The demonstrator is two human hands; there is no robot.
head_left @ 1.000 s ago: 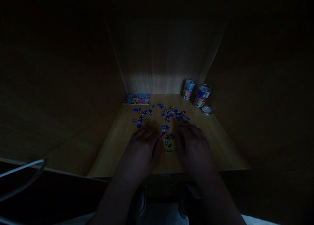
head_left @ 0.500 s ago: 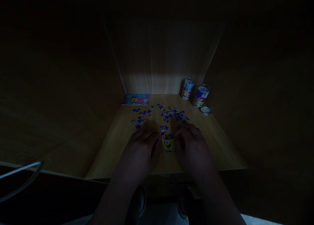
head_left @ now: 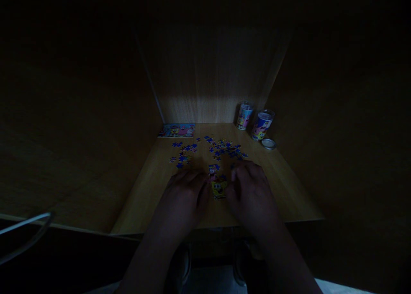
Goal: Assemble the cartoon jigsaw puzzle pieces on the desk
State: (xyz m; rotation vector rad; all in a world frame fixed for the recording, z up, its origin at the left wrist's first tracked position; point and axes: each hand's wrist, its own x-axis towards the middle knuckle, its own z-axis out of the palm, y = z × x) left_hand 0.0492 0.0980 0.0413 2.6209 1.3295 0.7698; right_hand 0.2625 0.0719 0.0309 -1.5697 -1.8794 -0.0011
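Note:
A small joined section of jigsaw puzzle (head_left: 219, 189) lies near the front of the wooden surface, showing a yellow cartoon face with a pink figure above. Curled against its left edge is my left hand (head_left: 188, 193), fingertips pressing the puzzle's side. My right hand (head_left: 252, 191) is bent around the right edge, with the thumb against the yellow face part. Shadow hides most of the fingertips. Beyond the hands lie loose puzzle pieces (head_left: 224, 148) in a spread pile, and a smaller group of pieces (head_left: 183, 157) sits to the left.
At the back left lies a picture card (head_left: 176, 130) with cartoon figures. Two printed cans, one farther back (head_left: 244, 116) and one nearer (head_left: 262, 126), stand at the back right beside a round lid (head_left: 269, 144). Wooden panels (head_left: 212, 80) enclose the back and sides.
My right hand has shifted slightly left, its thumb now touching the puzzle's right edge. My left hand stays almost where it was. The view has moved a little.

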